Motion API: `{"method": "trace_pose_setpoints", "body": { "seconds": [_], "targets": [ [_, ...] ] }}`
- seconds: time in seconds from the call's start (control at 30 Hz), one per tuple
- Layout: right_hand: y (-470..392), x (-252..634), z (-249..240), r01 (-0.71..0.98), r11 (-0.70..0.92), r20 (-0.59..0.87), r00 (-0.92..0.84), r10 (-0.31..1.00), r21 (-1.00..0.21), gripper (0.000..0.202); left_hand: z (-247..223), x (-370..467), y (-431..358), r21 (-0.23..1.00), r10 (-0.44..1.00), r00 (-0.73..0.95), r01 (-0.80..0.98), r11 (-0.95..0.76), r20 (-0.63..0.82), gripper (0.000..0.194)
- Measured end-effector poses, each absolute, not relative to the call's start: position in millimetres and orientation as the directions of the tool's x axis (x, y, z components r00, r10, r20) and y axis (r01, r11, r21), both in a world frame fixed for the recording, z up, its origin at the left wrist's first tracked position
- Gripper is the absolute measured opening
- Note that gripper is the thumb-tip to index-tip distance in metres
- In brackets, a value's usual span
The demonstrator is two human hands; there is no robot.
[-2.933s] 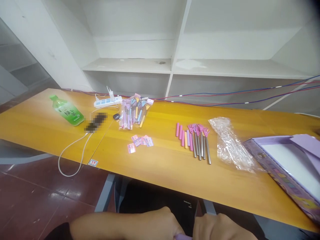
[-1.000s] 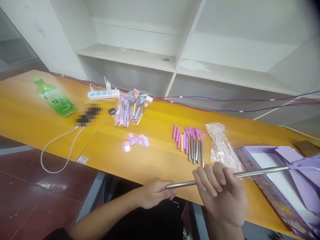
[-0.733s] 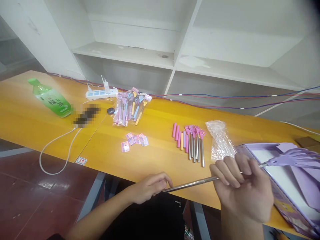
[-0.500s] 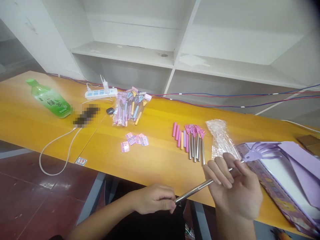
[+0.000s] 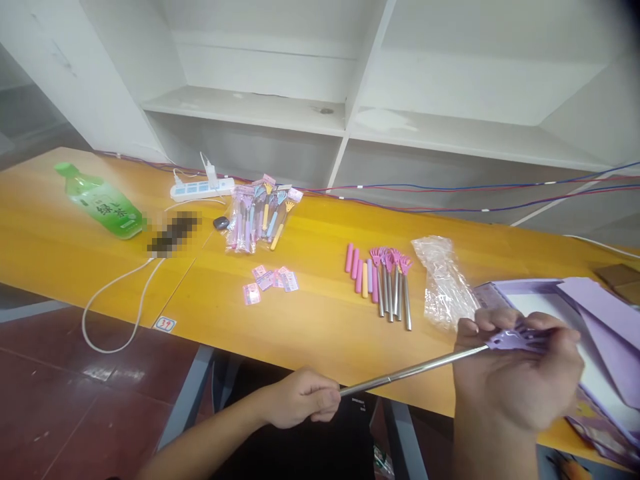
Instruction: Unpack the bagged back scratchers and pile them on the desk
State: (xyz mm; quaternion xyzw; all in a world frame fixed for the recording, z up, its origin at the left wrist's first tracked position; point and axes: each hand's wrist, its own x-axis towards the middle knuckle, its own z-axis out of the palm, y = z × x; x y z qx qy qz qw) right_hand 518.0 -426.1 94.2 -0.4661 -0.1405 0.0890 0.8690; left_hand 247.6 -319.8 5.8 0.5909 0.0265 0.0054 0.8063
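A telescopic back scratcher (image 5: 415,370) with a steel rod and a purple claw head is held slantwise over the table's front edge. My left hand (image 5: 303,399) is closed round the rod's lower end, hiding the tip. My right hand (image 5: 520,373), palm up, has its fingers curled over the claw head. Behind them on the table lie several steel scratcher rods with pink and purple claws (image 5: 393,283). Beside these is a row of pink, yellow and purple handle sleeves (image 5: 363,273). A heap of clear plastic bags (image 5: 445,280) lies to their right.
An open purple box (image 5: 535,290) stands at the right. Bagged scratchers (image 5: 257,217) and small printed cards (image 5: 270,280) lie left of centre. Further left are a green tea bottle (image 5: 105,207), a power strip (image 5: 200,189) and a white cable (image 5: 105,287). Shelves (image 5: 250,110) rise behind.
My right hand has moved right and slightly down from the rod to the claw head and wrapped round it. More rod now shows between the hands. My left hand has shifted slightly left.
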Motion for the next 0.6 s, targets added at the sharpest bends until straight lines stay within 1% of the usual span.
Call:
{"method": "trace_pose_setpoints", "body": {
  "seconds": [0.07,0.17,0.23,0.37,0.43,0.5,0.57,0.6],
  "targets": [
    [-423,507,90,0.03,0.515,0.219,0.925,0.311,-0.857,0.031,7,248,-319,0.924,0.036,0.997,0.049,0.38,-0.068,0.062],
    [-418,480,81,0.026,0.455,0.242,0.873,0.423,-0.89,0.029,14,253,-318,0.879,0.013,0.995,0.085,0.469,-0.103,0.063],
    [-417,458,75,-0.008,0.429,0.217,0.854,0.473,-0.903,0.024,19,258,-320,0.872,0.01,0.995,0.078,0.484,-0.095,0.064],
    [-422,426,69,-0.116,0.4,0.125,0.84,0.528,-0.909,0.012,21,265,-328,0.87,-0.002,0.999,0.045,0.491,-0.051,0.061],
    [-427,420,66,-0.156,0.374,0.078,0.838,0.539,-0.914,0.016,17,269,-333,0.869,0.008,0.999,0.033,0.494,-0.042,0.059],
    [-432,418,60,-0.171,0.304,0.042,0.81,0.585,-0.937,0.027,12,274,-337,0.885,0.076,0.996,0.007,0.465,-0.048,0.058],
    [-436,416,51,-0.144,0.152,-0.001,0.731,0.682,-0.978,0.033,9,280,-340,0.911,0.188,0.98,-0.014,0.412,-0.07,0.058],
    [-437,417,45,-0.106,0.063,-0.026,0.678,0.734,-0.992,0.033,9,283,-341,0.922,0.231,0.969,-0.011,0.387,-0.086,0.059]
  ]
}}
